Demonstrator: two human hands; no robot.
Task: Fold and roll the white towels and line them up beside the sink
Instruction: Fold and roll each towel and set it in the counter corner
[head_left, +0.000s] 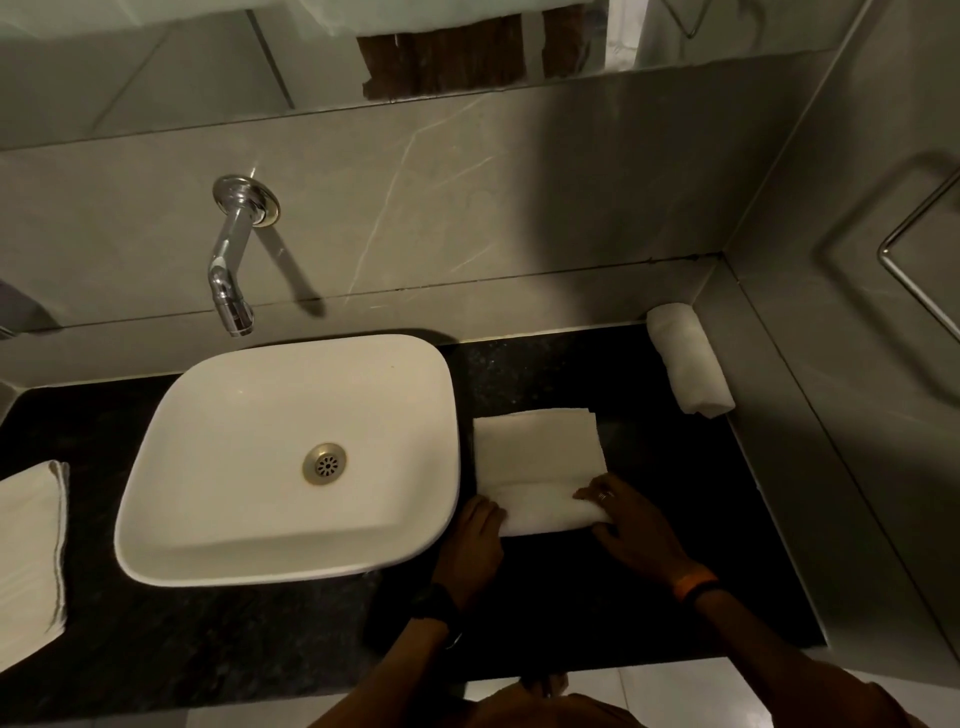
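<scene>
One roll (690, 359) done, lying at right of frame against side wall. Second towel (540, 462) mid-roll on counter (649, 571), right of sink (291, 457): near edge curled into short tube, far part flat, folded. Left hand (475, 530) and right hand (628, 519) press on tube ends, fingers closed over it. Folded stack (31, 551) at left edge, untouched.

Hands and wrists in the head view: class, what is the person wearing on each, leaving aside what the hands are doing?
The left hand is bare, with a dark band, perhaps a watch, on its wrist. The right hand has a pale ring on one finger, and an orange band beside a dark band on its wrist. No sleeves reach the wrists.
</scene>
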